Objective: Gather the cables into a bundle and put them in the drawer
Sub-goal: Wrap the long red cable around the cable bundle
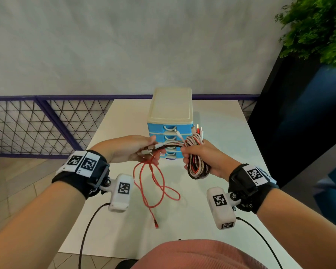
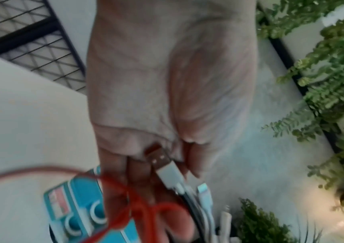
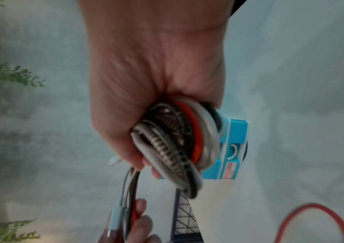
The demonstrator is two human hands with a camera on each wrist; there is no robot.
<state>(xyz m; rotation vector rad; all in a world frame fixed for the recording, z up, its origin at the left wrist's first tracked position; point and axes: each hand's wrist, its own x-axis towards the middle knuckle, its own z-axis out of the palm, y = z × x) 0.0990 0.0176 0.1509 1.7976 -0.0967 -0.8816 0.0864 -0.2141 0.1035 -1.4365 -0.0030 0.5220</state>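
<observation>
My right hand grips a coiled bundle of cables, white, red and black-striped, above the white table; the same bundle fills the fist of my right hand in the right wrist view. Plug ends stick up from it. My left hand holds the loose cable ends stretched from the bundle, plus a red cable that hangs down and loops on the table. A USB plug lies between the fingers of my left hand. The blue drawer unit stands behind, all drawers closed.
The drawer unit has a cream top and sits mid-table toward the back. A purple mesh railing runs behind the table at left. A dark planter with green plants stands at the right. Black cords of the wrist cameras trail off the near edge.
</observation>
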